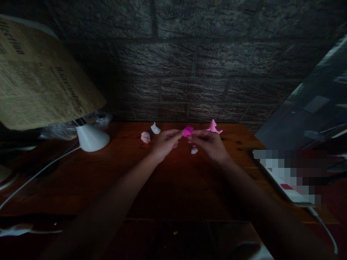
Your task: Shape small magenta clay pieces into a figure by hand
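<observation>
Between my two hands is a small lump of bright magenta modelling clay [188, 131], held above the wooden table. My left hand [167, 143] pinches its left side with thumb and fingers. From the other side, the fingertips of my right hand [208, 143] grip it too. Below the right fingers a small white lump [194, 150] lies on the table. A pale pink lump [145, 137] and a white lump with a pointed tip [155, 128] rest left of my left hand. Behind my right hand stands a pink pointed clay piece [213, 126], its lower part partly hidden.
A lamp with a newsprint shade [46, 83] and white base [92, 138] stands at the left, its cable trailing forward. Clear plastic wrapping [59, 130] lies behind it. At the right edge of the table [173, 191] is a partly blurred flat device [298, 195] with a cable. A brick-patterned wall [173, 57] closes the back.
</observation>
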`<state>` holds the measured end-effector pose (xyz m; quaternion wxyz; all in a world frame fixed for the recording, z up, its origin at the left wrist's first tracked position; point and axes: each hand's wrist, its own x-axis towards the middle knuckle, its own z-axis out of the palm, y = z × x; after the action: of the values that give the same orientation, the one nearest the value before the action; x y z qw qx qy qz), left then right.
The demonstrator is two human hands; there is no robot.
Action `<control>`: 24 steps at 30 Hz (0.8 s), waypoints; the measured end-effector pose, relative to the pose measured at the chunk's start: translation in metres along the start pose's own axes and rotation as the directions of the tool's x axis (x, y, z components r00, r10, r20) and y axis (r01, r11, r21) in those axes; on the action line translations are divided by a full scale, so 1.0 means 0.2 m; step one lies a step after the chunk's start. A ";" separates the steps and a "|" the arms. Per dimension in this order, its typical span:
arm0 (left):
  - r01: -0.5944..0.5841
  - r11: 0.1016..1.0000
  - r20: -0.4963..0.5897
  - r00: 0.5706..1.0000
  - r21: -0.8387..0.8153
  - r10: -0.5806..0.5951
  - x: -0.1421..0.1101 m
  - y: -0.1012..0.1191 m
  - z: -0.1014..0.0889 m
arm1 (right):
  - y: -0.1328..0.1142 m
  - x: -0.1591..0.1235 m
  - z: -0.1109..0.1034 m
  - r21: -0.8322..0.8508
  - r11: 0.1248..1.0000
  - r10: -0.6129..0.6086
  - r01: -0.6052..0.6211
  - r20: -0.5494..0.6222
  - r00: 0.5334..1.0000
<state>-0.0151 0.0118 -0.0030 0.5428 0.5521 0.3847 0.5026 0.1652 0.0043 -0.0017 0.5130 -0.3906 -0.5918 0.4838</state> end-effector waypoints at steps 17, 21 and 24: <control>-0.019 0.999 0.035 0.999 0.038 0.017 0.00 0.01 0.01 | 0.01 0.00 0.00 -0.018 0.996 -0.084 0.084 0.011 0.996; -0.060 0.995 0.008 0.998 0.085 0.059 0.00 0.00 0.00 | 0.01 0.00 0.00 -0.014 0.998 -0.061 0.062 0.026 0.998; -0.105 0.988 -0.003 0.994 0.111 0.106 0.00 -0.01 0.00 | 0.01 0.00 0.00 0.001 1.000 -0.002 0.002 0.023 1.000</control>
<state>-0.0154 0.0124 -0.0056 0.4823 0.5986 0.3846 0.5110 0.1650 0.0039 -0.0038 0.5067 -0.3845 -0.5977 0.4880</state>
